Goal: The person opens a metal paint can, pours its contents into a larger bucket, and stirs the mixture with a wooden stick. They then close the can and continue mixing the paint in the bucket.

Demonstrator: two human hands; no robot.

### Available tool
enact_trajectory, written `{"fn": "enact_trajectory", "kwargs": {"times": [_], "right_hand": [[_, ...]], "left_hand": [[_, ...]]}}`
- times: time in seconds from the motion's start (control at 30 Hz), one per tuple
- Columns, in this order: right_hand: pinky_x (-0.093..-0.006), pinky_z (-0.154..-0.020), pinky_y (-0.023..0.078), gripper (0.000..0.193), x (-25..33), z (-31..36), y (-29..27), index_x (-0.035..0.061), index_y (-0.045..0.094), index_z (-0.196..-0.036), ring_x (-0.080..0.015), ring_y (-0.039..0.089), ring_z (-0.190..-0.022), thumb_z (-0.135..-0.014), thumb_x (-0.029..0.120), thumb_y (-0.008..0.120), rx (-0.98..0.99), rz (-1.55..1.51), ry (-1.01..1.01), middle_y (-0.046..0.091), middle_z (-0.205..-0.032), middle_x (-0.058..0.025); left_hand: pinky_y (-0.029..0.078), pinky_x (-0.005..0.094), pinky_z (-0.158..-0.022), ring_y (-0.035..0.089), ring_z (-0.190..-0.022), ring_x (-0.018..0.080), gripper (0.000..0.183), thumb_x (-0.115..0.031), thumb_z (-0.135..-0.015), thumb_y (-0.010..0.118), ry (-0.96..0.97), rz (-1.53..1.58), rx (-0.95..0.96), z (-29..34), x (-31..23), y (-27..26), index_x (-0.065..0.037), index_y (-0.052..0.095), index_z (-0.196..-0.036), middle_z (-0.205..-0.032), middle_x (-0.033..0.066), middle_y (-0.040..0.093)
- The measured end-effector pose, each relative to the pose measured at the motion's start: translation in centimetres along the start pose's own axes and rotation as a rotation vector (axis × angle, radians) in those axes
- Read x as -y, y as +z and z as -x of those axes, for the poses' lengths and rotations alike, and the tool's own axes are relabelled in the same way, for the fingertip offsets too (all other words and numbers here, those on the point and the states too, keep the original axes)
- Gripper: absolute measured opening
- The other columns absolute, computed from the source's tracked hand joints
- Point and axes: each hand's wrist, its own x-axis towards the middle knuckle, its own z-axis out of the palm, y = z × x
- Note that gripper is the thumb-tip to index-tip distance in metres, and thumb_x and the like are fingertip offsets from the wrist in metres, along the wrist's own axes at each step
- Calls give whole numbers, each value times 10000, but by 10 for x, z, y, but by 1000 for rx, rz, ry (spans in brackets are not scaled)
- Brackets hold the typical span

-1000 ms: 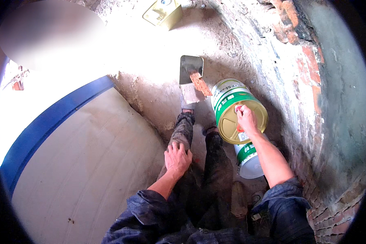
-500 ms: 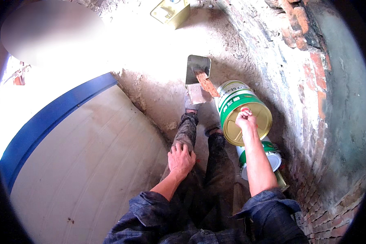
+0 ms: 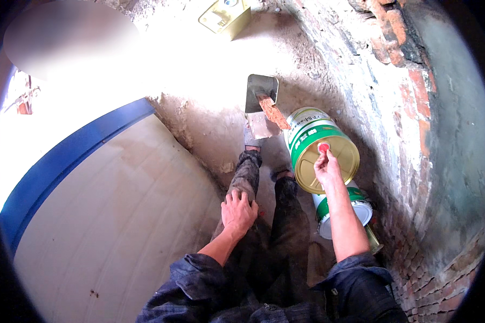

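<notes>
A large metal paint drum with a green and white side and a gold lid lies tilted. A round red cap sits near the lid's upper edge. My right hand is at the cap, thumb and fingers pinched against its lower rim. Beneath and nearer to me is a second green and white bucket with a pale lid, partly behind my right forearm. My left hand rests on my bent left leg, fingers spread, holding nothing.
Past my left foot lie an orange brick piece, a paler block and a rectangular metal piece. A yellow rectangular can stands farther off. A large pale panel with blue edging lies left; a rough brick wall rises right.
My right hand has slid slightly down the lid, so the red cap that it mostly covered shows more. My left hand stays on the leg.
</notes>
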Motion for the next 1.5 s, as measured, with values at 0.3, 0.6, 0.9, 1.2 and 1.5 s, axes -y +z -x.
{"fn": "enact_trajectory", "kwargs": {"times": [0.3, 0.6, 0.9, 1.2, 1.5], "right_hand": [[-473, -739, 532, 498, 35, 41, 29, 56, 404, -1220, -372, 628, -947, -867, 309, 645, 14, 2217, -1085, 568, -1075, -216], [-463, -681, 544, 320, 25, 22, 15, 80, 467, -1082, -322, 653, -877, -902, 317, 586, -6, 2348, -1143, 571, -1059, -170], [-480, -669, 502, 187, 32, 2, 0, 67, 541, -1019, -360, 653, -813, -910, 218, 551, 175, 1950, -1175, 645, -954, -180], [-387, -698, 523, 212, 27, -15, -8, 80, 681, -1010, -301, 684, -780, -874, 233, 630, 276, 1450, -802, 684, -854, -182], [-494, -837, 494, 383, 20, 0, 18, 96, 647, -1076, -421, 630, -953, -912, 412, 506, 8, 1831, -806, 663, -1001, -235]], "left_hand": [[460, 471, -810, 524, -1064, 348, 396, -359, -823, 578, -10, -1, 53, -2, 0, -2, -42, 609, -1057, -1138, 180, 543], [450, 471, -831, 522, -1080, 343, 389, -367, -829, 575, -14, 20, 22, -4, 2, 6, -42, 618, -1037, -1142, 183, 547], [444, 476, -846, 513, -1094, 340, 398, -377, -825, 583, -36, 34, 46, -5, -1, 5, -42, 620, -1037, -1155, 181, 543], [388, 492, -978, 444, -1202, 382, 671, -343, -793, 679, 177, 311, -58, -69, -50, 34, 19, 426, -1298, -1267, 217, 485], [442, 528, -957, 415, -1267, 406, 1039, -332, -755, 758, -133, 410, 252, -146, -180, 54, -50, 70, -1481, -1444, 232, 276]]}}
